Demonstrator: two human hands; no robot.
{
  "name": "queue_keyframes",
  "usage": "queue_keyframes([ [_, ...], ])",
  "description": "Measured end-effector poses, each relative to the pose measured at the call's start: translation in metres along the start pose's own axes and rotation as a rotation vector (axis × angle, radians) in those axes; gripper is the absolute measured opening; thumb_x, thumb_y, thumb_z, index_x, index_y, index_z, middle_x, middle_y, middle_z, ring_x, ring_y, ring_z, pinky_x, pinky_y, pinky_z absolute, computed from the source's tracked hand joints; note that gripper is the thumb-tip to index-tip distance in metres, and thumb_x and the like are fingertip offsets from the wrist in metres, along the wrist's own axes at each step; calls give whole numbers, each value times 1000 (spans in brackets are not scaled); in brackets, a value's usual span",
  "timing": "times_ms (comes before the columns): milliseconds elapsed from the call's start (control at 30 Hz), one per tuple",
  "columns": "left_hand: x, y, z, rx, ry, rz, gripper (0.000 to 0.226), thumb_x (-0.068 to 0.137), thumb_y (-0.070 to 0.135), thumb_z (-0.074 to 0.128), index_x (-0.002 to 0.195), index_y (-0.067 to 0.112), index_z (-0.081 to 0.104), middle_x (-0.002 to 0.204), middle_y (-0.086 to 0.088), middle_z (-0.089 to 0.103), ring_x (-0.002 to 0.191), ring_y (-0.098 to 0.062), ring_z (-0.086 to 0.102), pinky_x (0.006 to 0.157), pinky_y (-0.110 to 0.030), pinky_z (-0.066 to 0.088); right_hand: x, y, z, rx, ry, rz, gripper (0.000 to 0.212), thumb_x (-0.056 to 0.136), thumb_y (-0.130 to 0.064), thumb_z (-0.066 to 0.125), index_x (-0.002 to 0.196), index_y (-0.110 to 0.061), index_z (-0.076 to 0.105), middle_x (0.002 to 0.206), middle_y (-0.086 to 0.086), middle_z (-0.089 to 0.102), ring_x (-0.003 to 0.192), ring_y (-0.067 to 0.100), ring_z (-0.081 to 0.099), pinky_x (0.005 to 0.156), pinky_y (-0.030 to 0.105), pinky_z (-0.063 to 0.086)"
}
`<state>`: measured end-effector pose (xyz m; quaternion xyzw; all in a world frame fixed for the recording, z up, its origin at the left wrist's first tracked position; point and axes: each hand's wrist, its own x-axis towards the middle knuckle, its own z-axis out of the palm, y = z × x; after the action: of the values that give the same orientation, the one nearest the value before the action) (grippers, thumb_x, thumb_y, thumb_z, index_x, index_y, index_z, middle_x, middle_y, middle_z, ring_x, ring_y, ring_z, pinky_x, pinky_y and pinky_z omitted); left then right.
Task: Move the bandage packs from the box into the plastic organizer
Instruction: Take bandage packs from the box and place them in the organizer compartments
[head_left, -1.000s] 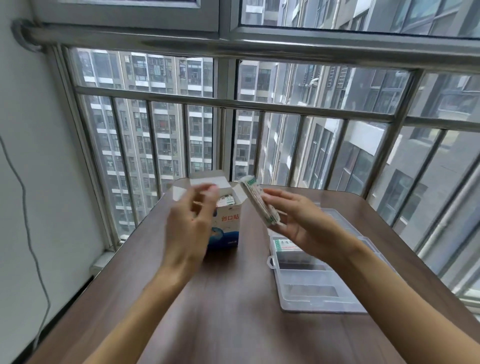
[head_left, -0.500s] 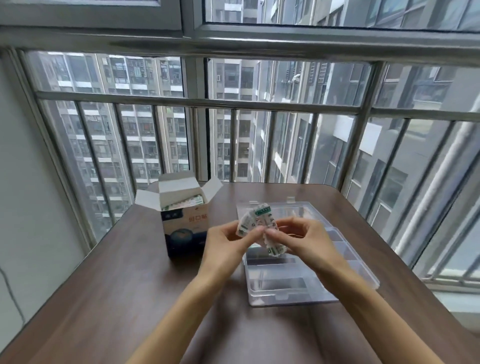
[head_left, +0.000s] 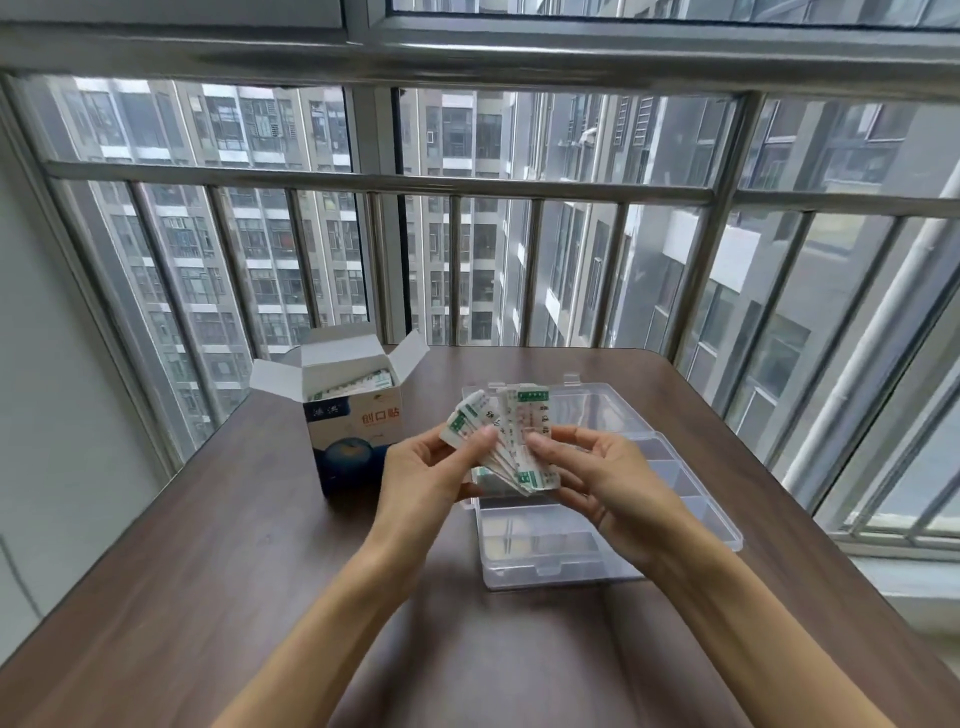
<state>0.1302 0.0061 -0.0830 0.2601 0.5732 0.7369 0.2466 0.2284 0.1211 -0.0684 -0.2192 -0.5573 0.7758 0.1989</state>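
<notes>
Several white bandage packs (head_left: 511, 434) with green labels are fanned out above the left end of the clear plastic organizer (head_left: 550, 545). My left hand (head_left: 423, 480) pinches the fan's left side with thumb and fingers. My right hand (head_left: 608, 475) holds its right side, thumb on top. The blue and white box (head_left: 356, 436) stands open left of the organizer, flaps up, with more packs showing inside. Another pack lies in the organizer under the fan, mostly hidden.
Everything sits on a dark wooden table (head_left: 208, 571). The organizer's open lid (head_left: 597, 408) lies flat behind it. A metal window railing (head_left: 374, 182) runs just beyond the table's far edge, and a grey wall stands at the left.
My left hand left the box and joined the right at the packs. The packs, first a tight stack in my right hand, are now spread into a fan between both hands above the organizer.
</notes>
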Motion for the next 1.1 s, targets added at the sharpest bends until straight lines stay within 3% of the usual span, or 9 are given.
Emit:
queue_keyframes([
  [233,-4,3,2,90,-73,1,12,89,22,62,88,17,72,81,0,75,67,-2,65,48,-14,44,-3,1,7,-67,36,-49,14,82,-7,66,95,-4,69,81,8,74,70,14,71,56,18,53],
  [400,0,-1,1,109,49,34,3,83,14,71,80,13,73,67,-1,73,52,-1,59,45,-14,40,-7,4,13,-166,87,-107,9,82,-6,68,89,-11,69,77,4,75,68,13,72,55,17,52],
  [567,1,-1,-1,17,43,-12,10,77,18,73,85,11,73,81,-10,75,75,-22,72,64,-31,54,-6,4,15,-86,90,-93,11,85,-5,64,96,-6,66,81,8,74,70,15,72,55,20,54],
  [767,-2,5,0,-18,-24,-32,13,85,15,67,95,8,71,82,-10,75,70,-16,72,51,-17,51,-8,0,13,-58,53,-40,12,85,-5,65,96,-5,67,75,5,74,63,12,70,52,17,51],
  [900,-1,4,0,13,-58,-38,11,86,16,65,93,9,71,80,-10,75,69,-16,72,51,-17,51,-9,0,13,-82,41,-38,13,83,-4,67,96,-5,70,77,7,74,66,12,71,54,16,52],
  [1100,1,2,1,-45,27,-22,8,80,7,71,87,7,71,77,-11,74,67,-18,72,53,-21,54,-8,5,17,-45,132,-79,8,83,-2,66,87,-8,68,73,4,73,62,12,70,51,17,52],
])
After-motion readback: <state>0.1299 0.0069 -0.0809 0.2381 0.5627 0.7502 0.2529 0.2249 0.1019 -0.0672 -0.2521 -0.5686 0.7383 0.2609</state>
